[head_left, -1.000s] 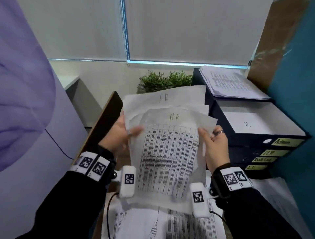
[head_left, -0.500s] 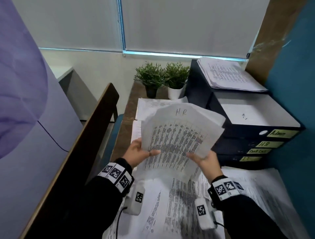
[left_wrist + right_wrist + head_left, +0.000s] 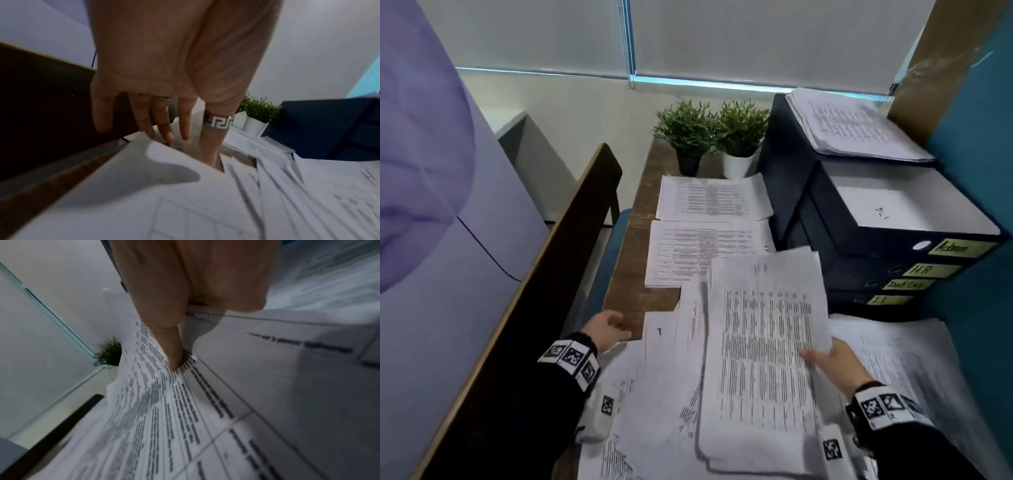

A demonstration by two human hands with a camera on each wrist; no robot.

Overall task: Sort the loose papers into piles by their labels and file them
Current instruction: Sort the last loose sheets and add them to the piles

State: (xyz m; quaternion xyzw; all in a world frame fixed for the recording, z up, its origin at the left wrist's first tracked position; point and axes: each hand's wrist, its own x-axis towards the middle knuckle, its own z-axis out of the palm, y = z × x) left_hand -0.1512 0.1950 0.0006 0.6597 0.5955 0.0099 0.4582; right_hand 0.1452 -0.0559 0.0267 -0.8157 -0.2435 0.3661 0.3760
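My right hand (image 3: 822, 356) grips a stack of printed HR sheets (image 3: 763, 359) by its right edge, low over the loose papers (image 3: 654, 394) on the desk. In the right wrist view the thumb (image 3: 172, 353) presses on the held sheets (image 3: 160, 402). My left hand (image 3: 606, 329) holds nothing, its fingers (image 3: 162, 126) relaxed above a paper corner (image 3: 164, 162) at the desk's left edge. Two sorted piles lie further back: the nearer HR pile (image 3: 705, 250) and another pile (image 3: 712, 198) behind it. Stacked dark binders (image 3: 887, 240) on the right carry yellow labels Admin, HR, and two lower ones.
Two potted plants (image 3: 709, 137) stand at the back of the wooden desk (image 3: 633, 260). More papers (image 3: 852, 126) lie on top of the rear binder. A dark wooden partition (image 3: 551, 274) runs along the left. A teal wall (image 3: 979, 205) closes the right side.
The HR stack came down from in front of me toward the desk. My left hand let go of it and moved left; only my right hand holds it now.
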